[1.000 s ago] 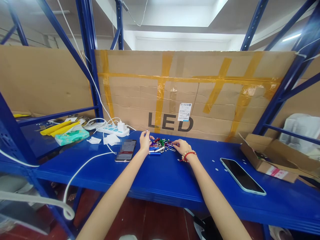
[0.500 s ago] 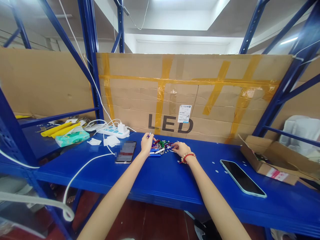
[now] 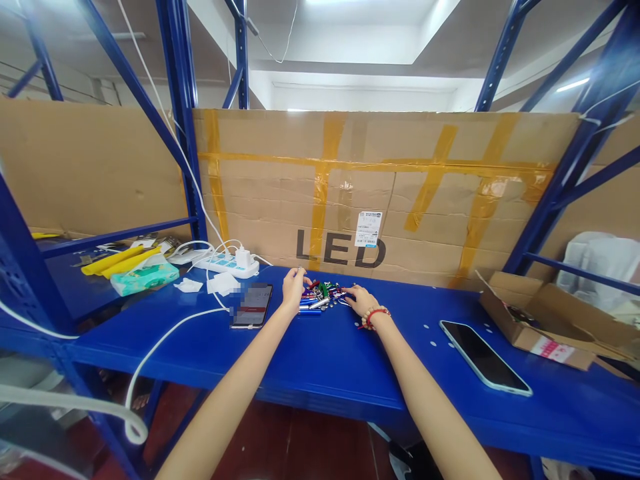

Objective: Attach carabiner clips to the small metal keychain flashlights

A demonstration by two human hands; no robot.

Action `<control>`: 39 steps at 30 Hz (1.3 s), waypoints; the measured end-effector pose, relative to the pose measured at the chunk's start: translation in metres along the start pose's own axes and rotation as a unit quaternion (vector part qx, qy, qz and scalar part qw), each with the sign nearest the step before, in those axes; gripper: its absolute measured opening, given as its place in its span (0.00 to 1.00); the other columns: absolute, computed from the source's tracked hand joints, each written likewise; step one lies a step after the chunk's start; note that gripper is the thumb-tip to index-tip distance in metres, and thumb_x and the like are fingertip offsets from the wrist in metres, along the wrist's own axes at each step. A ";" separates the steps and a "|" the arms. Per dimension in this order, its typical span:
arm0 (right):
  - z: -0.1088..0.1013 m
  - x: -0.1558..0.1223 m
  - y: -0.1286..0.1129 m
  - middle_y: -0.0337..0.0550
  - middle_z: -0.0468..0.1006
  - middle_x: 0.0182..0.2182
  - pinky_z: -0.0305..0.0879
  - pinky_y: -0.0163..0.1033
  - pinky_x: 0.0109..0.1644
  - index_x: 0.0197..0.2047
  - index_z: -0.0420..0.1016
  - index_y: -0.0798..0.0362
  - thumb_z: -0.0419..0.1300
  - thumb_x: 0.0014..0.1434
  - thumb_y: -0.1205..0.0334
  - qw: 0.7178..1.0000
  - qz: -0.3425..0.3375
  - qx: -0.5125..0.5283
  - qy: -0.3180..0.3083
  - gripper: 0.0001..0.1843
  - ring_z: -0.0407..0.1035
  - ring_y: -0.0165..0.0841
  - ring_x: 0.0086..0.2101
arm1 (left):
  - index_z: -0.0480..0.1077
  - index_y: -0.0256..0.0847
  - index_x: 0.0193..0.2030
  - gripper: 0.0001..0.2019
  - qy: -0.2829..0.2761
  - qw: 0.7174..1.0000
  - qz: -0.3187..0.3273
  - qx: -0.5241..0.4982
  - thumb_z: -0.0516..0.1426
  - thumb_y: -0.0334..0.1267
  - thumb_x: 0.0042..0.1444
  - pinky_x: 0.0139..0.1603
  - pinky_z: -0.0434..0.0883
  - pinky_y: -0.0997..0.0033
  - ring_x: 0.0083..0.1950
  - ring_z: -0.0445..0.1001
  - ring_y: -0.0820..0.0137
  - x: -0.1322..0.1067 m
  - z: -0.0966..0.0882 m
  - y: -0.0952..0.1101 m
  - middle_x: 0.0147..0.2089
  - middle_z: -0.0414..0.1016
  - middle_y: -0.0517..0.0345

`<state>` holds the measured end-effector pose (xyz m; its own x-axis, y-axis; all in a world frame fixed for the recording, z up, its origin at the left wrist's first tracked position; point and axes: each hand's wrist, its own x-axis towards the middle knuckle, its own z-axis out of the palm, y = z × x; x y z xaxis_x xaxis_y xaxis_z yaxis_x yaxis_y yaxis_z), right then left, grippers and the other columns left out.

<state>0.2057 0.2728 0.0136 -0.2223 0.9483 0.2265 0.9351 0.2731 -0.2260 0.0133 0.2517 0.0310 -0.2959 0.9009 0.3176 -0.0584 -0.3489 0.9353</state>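
Observation:
A small pile of slim metallic pieces (image 3: 320, 302) in blue, silver, red and green lies on the blue shelf (image 3: 345, 360); their exact kind is too small to tell. At the pile's left edge is my left hand (image 3: 293, 288), fingers pinched together and slightly raised. Whatever sits between those fingertips is mostly hidden. My right hand (image 3: 362, 301), wearing a beaded bracelet (image 3: 369, 319) and a red cord, rests at the pile's right edge. Its fingers reach over the outer pieces, somewhat apart, with nothing visibly gripped.
Left of the pile lie a dark phone (image 3: 254, 307), paper scraps (image 3: 224, 283) and a white power strip (image 3: 235, 267) with cables. To the right are a phone with a light rim (image 3: 485, 357) and an open cardboard box (image 3: 540, 327). A tall cardboard sheet (image 3: 260, 207) stands behind.
My left fingers have turned a little, so the small pale piece at their tips shows less. My right fingers have loosened slightly at the pile's edge.

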 end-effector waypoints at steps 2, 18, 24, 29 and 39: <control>-0.001 0.000 0.000 0.49 0.68 0.52 0.61 0.46 0.54 0.53 0.68 0.53 0.54 0.61 0.64 1.000 -0.009 0.001 -0.005 0.17 0.62 0.37 0.52 | 0.62 0.37 0.29 0.07 -0.002 1.000 -0.026 -0.006 0.51 0.38 0.53 0.15 0.49 0.80 0.13 0.50 0.83 -0.002 0.001 0.003 0.18 0.67 0.64; -0.001 0.000 -0.001 0.47 0.68 0.52 0.57 0.52 0.56 0.49 0.70 0.54 0.53 0.62 0.58 0.999 0.023 -0.009 -0.021 0.15 0.60 0.38 0.54 | 0.65 0.34 0.33 0.11 -0.019 0.995 -0.100 -0.012 0.51 0.41 0.61 0.15 0.50 0.82 0.15 0.51 0.84 -0.007 0.003 0.014 0.21 0.62 0.67; 0.003 0.001 0.001 0.49 0.63 0.56 0.55 0.53 0.57 0.54 0.67 0.53 0.52 0.63 0.58 0.999 0.027 -0.010 -0.024 0.17 0.56 0.40 0.56 | 0.65 0.34 0.34 0.12 -0.024 0.994 -0.104 -0.011 0.51 0.42 0.61 0.15 0.51 0.82 0.14 0.51 0.84 -0.006 0.002 0.012 0.21 0.63 0.67; 0.003 0.002 0.001 0.48 0.65 0.54 0.56 0.52 0.57 0.50 0.69 0.55 0.54 0.62 0.58 0.999 0.025 -0.005 -0.022 0.15 0.58 0.39 0.55 | 0.65 0.34 0.34 0.12 -0.025 0.994 -0.102 -0.014 0.51 0.42 0.61 0.14 0.50 0.82 0.14 0.51 0.84 -0.005 0.002 0.011 0.20 0.63 0.68; 0.001 0.003 0.002 0.46 0.71 0.48 0.59 0.46 0.53 0.43 0.75 0.53 0.56 0.59 0.57 1.000 0.026 0.017 -0.003 0.12 0.62 0.37 0.51 | 0.64 0.34 0.33 0.11 -0.025 0.994 -0.102 -0.017 0.51 0.41 0.61 0.14 0.49 0.82 0.14 0.51 0.84 -0.007 0.003 0.012 0.21 0.62 0.67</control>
<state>0.2064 0.2762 0.0127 -0.1747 0.9625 0.2077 0.9358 0.2279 -0.2691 0.0173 0.2420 0.0408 -0.2268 0.9653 0.1292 -0.1451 -0.1646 0.9756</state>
